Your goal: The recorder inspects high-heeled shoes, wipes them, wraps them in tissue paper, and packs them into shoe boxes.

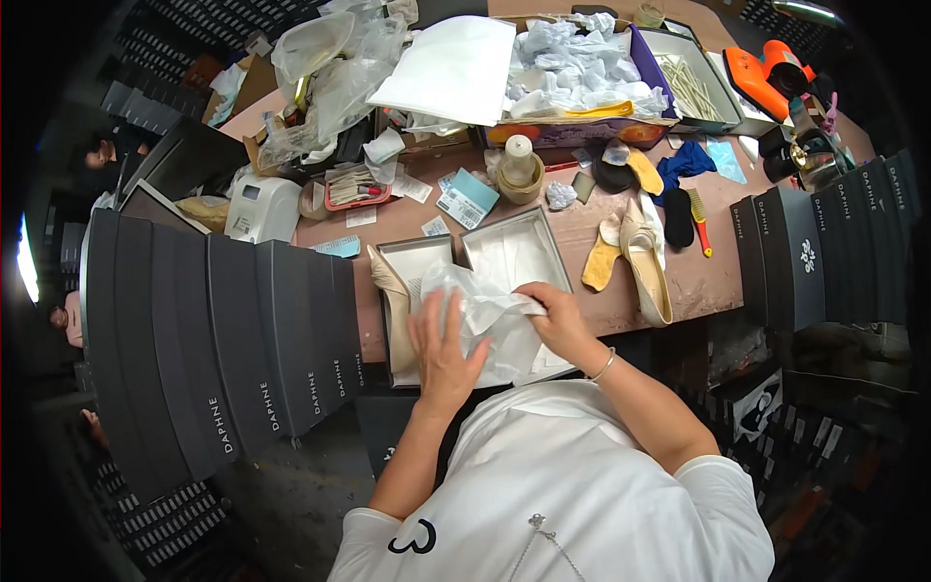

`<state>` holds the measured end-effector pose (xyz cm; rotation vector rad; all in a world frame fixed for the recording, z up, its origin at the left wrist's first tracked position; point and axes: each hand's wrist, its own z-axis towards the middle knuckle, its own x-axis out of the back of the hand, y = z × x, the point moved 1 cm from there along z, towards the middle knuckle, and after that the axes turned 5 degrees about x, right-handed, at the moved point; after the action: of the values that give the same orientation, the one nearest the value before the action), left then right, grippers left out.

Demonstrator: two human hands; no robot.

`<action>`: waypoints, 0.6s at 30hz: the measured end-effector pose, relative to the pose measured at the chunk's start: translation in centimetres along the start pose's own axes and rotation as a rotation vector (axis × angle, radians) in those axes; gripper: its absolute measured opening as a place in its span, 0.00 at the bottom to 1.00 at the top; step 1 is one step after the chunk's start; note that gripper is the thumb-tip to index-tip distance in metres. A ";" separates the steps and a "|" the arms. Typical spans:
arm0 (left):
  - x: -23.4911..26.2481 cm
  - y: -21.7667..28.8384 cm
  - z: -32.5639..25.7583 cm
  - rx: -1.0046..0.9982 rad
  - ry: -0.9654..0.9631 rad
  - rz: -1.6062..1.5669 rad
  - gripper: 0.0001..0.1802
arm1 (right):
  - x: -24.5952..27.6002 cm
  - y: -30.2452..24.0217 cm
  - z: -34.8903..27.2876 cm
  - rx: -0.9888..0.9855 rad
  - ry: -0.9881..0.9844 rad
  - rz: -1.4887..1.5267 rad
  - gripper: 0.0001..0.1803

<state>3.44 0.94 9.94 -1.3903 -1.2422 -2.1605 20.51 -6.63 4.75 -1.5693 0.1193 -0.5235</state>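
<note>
So your right hand (561,325) pinches a thin white sheet (499,330) over an open grey box (557,248), left hand (444,361) loosely spread.

crinkled wrap (497,335), perhaps plastic, matt boxes (238,330)

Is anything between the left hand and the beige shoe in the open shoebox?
Nothing visible is. The beige shoe lies along the left side of the shoebox, just left of the left hand. The crumpled translucent sheet, gripped by the right hand, lies mostly on the left hand's other side. Whether hand and shoe touch is unclear.
</note>
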 end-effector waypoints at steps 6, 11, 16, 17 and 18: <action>-0.7 -4.1 1.5 0.077 0.020 -0.070 0.13 | 7.0 -1.5 -3.0 0.166 -0.056 -0.561 0.34; -0.5 -6.7 2.1 0.443 -0.077 -0.574 0.13 | 15.5 6.2 -8.2 -0.242 0.137 -1.006 0.44; -1.2 -3.9 6.8 0.332 -0.034 -0.750 0.12 | 16.8 4.7 -8.6 -0.567 0.206 -0.060 0.30; -1.1 -3.1 7.6 0.347 0.020 -0.769 0.11 | 17.0 1.5 -9.5 -0.492 0.204 0.215 0.30; -1.2 -3.1 8.3 0.404 -0.008 -0.850 0.10 | 17.5 -0.1 -10.8 -0.387 0.170 0.400 0.33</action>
<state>7.04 9.00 8.66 -0.7602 -2.4216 -2.1326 31.71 -23.35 9.06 -1.8124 0.6836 -0.3269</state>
